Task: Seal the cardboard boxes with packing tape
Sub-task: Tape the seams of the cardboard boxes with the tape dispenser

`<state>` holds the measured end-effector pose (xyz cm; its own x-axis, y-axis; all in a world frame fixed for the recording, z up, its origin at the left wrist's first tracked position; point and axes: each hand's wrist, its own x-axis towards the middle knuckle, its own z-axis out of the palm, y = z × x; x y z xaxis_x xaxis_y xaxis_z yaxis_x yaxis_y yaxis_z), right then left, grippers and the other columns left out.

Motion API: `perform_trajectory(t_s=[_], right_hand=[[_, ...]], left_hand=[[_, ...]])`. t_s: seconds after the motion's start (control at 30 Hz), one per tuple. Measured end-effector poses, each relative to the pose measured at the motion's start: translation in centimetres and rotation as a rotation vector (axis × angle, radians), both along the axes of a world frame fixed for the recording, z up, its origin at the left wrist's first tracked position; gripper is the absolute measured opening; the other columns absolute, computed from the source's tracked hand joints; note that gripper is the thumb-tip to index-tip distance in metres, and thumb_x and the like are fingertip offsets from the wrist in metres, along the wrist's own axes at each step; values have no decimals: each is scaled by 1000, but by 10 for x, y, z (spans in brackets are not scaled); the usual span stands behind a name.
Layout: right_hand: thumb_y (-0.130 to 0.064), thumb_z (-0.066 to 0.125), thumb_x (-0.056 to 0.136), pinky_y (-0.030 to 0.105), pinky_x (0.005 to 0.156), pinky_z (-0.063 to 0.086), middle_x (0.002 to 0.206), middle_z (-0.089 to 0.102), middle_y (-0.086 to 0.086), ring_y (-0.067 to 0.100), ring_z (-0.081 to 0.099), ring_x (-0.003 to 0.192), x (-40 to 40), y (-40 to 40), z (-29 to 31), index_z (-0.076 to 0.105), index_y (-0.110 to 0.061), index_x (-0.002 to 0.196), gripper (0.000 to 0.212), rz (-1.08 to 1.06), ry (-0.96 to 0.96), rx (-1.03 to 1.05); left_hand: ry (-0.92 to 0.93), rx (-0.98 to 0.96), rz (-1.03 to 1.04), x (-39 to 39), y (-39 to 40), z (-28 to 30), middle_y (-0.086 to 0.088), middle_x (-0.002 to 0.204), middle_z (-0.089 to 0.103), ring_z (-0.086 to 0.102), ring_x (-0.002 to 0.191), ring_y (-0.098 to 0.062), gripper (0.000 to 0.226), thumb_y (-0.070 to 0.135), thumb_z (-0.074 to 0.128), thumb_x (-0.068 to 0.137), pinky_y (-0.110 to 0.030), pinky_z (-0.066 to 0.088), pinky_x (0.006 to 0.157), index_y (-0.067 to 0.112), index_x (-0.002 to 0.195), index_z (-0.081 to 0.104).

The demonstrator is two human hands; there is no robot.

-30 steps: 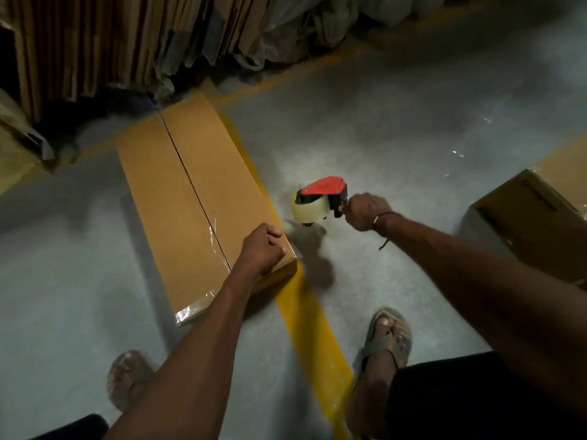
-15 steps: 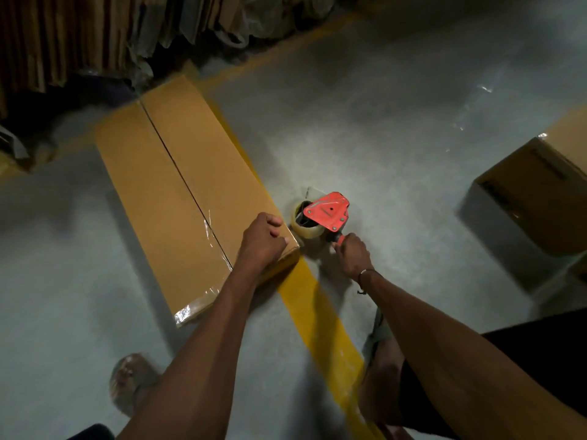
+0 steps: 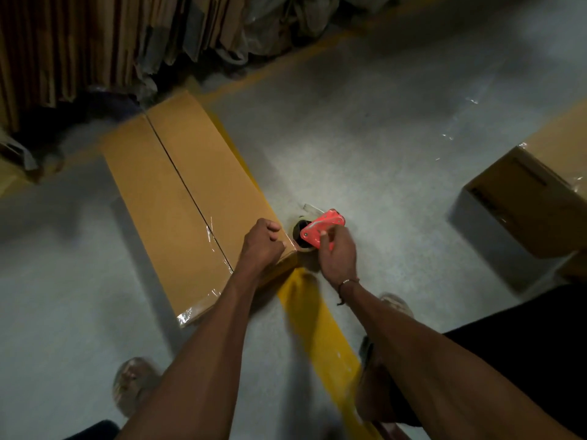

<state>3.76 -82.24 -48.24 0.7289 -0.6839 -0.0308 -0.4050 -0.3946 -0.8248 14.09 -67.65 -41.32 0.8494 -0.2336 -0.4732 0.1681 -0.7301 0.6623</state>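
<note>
A long flat cardboard box (image 3: 165, 192) lies on the floor, its centre seam running lengthwise, with clear tape over the near part of the seam and the near left corner. My left hand (image 3: 262, 244) rests as a loose fist on the box's near right corner. My right hand (image 3: 336, 254) grips a red tape dispenser (image 3: 320, 228) right beside that corner, low to the floor. A short tail of clear tape sticks out from the dispenser's far side.
A second cardboard box (image 3: 524, 192) stands at the right. Upright flattened cartons (image 3: 79, 42) and plastic wrap line the back. A yellow floor line (image 3: 317, 328) runs under the box toward me. My sandalled feet (image 3: 133, 382) are near the bottom.
My right hand has brought the tape dispenser from out at the right in to the box's near right corner and lowered it. My left hand has stayed on the corner.
</note>
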Motion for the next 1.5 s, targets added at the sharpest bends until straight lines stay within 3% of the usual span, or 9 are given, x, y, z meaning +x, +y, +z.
perform_trajectory(t_s=[0.23, 0.4, 0.5, 0.67, 0.77, 0.97, 1.13, 1.37, 1.5], right_hand=[[-46, 32, 110, 34, 92, 50, 122, 72, 6, 21, 64, 111, 6, 69, 22, 64, -16, 133, 50, 264, -18, 113], [-50, 25, 111, 39, 71, 40, 72, 58, 2, 26, 54, 74, 21, 56, 29, 53, -25, 75, 52, 308, 169, 259], [-63, 16, 107, 38, 76, 38, 74, 60, 3, 23, 54, 74, 37, 38, 43, 52, -21, 67, 68, 306, 382, 417], [-27, 44, 106, 38, 75, 49, 91, 70, 3, 21, 63, 84, 47, 29, 55, 67, -14, 100, 27, 176, 28, -1], [-24, 50, 98, 39, 73, 50, 90, 71, 0, 18, 64, 82, 53, 38, 68, 67, -18, 102, 19, 478, -40, -62], [-24, 62, 97, 39, 69, 52, 81, 68, -8, 13, 63, 76, 35, 69, 61, 63, -21, 99, 4, 845, 2, 33], [-22, 71, 95, 30, 75, 45, 93, 62, 1, 16, 54, 86, 35, 63, 65, 68, -17, 100, 8, 970, 63, -6], [-19, 64, 98, 29, 82, 35, 112, 52, 8, 22, 46, 102, 45, 57, 67, 55, -16, 129, 33, 1209, 175, -331], [-25, 58, 103, 29, 85, 36, 116, 50, 10, 23, 47, 103, 57, 56, 77, 52, -13, 133, 33, 1376, 198, -485]], left_hand=[[36, -30, 49, 0, 0, -1, 8, 86, 56, 62, 91, -27, 30, 15, 78, 85, -26, 45, 69, 24, 106, 58], [26, 13, 0, 3, 0, -3, 9, 87, 54, 56, 89, -20, 31, 12, 76, 88, -24, 41, 72, 24, 107, 55], [77, -3, -11, 8, 2, -4, 5, 93, 58, 59, 95, -20, 27, 11, 71, 91, -27, 47, 82, 23, 109, 56], [80, -201, -34, 11, 24, 1, -6, 92, 69, 59, 79, -17, 8, 18, 62, 101, -29, 47, 73, 20, 106, 68], [-215, -126, -119, -3, 55, 4, 5, 89, 72, 65, 79, -12, 10, 20, 64, 98, -28, 49, 69, 22, 98, 74], [-390, -87, -74, -43, 103, -10, 6, 82, 59, 54, 73, -9, 10, 21, 80, 85, -29, 42, 65, 22, 95, 78], [-409, -114, -144, -64, 120, -12, 11, 91, 54, 52, 82, -1, 17, 28, 71, 95, -15, 35, 66, 31, 111, 79], [-413, 91, -476, -57, 138, -6, -7, 115, 49, 52, 93, -20, 45, 28, 61, 103, -29, 43, 72, 30, 147, 54], [-434, 147, -499, -56, 159, -7, -5, 121, 50, 57, 97, -21, 49, 32, 65, 100, -29, 49, 75, 21, 146, 51]])
